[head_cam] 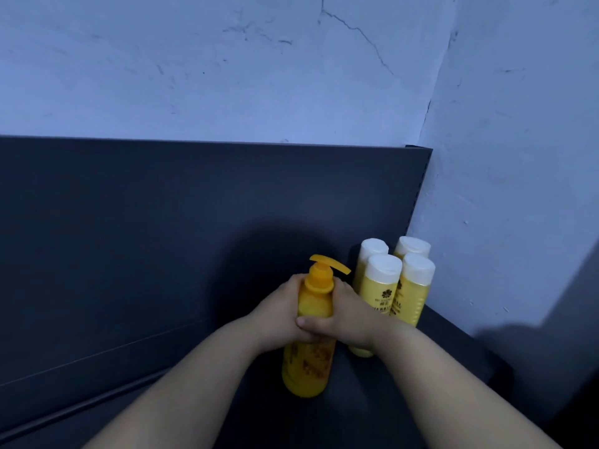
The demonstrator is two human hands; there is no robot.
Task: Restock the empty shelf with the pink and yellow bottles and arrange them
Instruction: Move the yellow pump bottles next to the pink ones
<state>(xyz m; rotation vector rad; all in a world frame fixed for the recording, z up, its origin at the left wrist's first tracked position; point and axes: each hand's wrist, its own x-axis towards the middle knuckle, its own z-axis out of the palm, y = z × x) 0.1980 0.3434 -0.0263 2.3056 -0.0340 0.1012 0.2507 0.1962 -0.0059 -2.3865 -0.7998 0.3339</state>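
A yellow pump bottle (pixel 306 364) with an orange pump head stands upright on the dark shelf (pixel 372 400). My left hand (pixel 278 315) grips its upper body from the left. My right hand (pixel 346 319) grips it from the right, thumb across the front. To its right, in the shelf's back right corner, several pale yellow bottles with white caps (pixel 384 280) stand close together in two rows. No pink bottle is in view.
The shelf's dark back panel (pixel 162 238) rises behind the bottles. A slotted upright (pixel 421 189) marks the right end. A white cracked wall (pixel 518 189) runs behind and to the right. The shelf surface stretches left of the pump bottle.
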